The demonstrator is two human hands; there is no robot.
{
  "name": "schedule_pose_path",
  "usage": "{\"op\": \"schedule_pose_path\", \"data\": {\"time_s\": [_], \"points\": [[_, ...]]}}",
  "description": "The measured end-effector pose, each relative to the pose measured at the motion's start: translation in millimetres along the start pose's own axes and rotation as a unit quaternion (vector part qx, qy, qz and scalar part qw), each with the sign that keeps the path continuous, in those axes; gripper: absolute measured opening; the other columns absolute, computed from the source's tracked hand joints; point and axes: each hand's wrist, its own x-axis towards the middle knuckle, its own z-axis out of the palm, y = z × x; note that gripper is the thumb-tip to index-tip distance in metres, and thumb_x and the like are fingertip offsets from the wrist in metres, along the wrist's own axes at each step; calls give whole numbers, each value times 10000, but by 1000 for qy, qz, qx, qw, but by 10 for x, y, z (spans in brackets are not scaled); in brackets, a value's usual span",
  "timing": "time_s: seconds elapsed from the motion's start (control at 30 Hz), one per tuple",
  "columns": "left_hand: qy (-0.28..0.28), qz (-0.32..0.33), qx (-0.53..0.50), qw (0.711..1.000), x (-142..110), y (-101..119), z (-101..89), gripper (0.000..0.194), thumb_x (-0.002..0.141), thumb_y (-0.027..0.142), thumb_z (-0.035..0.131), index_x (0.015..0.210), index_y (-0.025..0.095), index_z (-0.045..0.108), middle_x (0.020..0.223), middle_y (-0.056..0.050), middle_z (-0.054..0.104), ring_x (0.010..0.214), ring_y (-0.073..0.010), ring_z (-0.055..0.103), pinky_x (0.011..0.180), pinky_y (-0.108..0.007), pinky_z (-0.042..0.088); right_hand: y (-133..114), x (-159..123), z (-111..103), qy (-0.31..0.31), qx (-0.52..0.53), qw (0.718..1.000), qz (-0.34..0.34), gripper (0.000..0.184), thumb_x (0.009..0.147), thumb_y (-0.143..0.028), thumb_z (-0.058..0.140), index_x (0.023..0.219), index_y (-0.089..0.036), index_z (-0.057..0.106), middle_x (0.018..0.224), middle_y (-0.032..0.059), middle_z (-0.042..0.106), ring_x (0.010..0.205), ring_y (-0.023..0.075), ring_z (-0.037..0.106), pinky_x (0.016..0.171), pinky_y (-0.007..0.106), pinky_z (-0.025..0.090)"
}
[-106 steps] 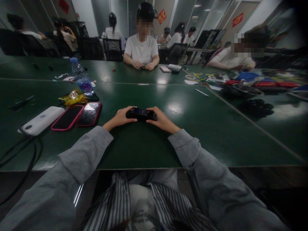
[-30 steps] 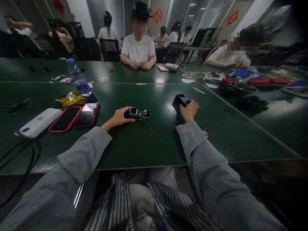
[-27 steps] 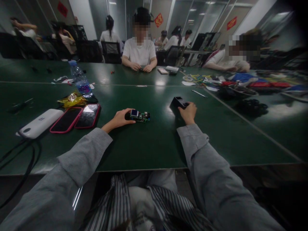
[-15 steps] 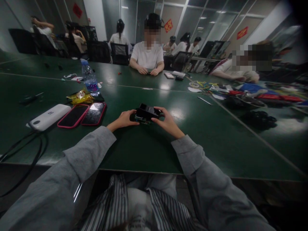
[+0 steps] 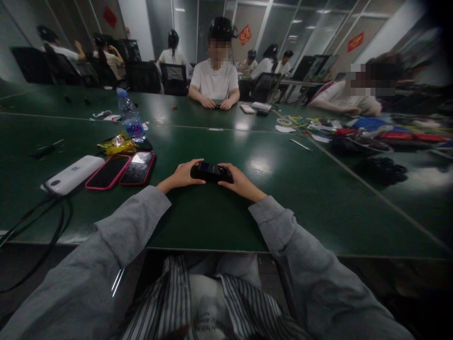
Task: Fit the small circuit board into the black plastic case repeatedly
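A small black device (image 5: pixel 211 172) with a dark screen on top lies on the green table (image 5: pixel 219 212) in front of me. My left hand (image 5: pixel 184 174) grips its left end, fingers curled round it. At the other end, my right hand (image 5: pixel 236 179) holds it the same way. The black cover sits over the device, and the green circuit board is hidden under it. Both grey sleeves rest on the table's near edge.
To the left lie two phones in red cases (image 5: pixel 122 170), a white power bank (image 5: pixel 71 174) with black cables, a yellow snack wrapper (image 5: pixel 116 143) and a water bottle (image 5: pixel 130 116). Tools and cloth clutter the right side (image 5: pixel 368 137). Other people sit at the far side.
Earlier the bare green circuit board lay under my left hand while my right hand held the black cover off to the right. The cover came back onto the board, and both hands now hold it.
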Motion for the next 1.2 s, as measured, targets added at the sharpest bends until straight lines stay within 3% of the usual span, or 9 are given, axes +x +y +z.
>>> {"op": "schedule_pose_path", "data": {"time_s": [0.53,0.8,1.2], "points": [[8,28,-35,999,-20,54,-19,773,734,546,710,1404,311,403,1411,-74,517,1280,-302,504,1078,-499,356,-42,-21,-47,-15,18,1000,-6,597,824,-307,673,1359,-282,412,1324,85,547,1197,289,538,999,517,445],[6,31,-86,996,-15,56,-35,575,758,506,704,1264,299,526,1288,-47,594,1208,-269,558,1043,-458,416,-11,-20,-31,-10,27,1000,0,595,816,-316,688,1351,-280,431,1314,85,554,1170,282,549,963,500,469],[0,40,-75,996,0,22,-23,552,771,505,696,1253,305,516,1268,-53,592,1181,-286,564,1006,-491,432,2,-26,-43,-9,36,999,7,601,818,-347,693,1361,-293,439,1317,77,565,1140,281,569,923,473,485]]}}
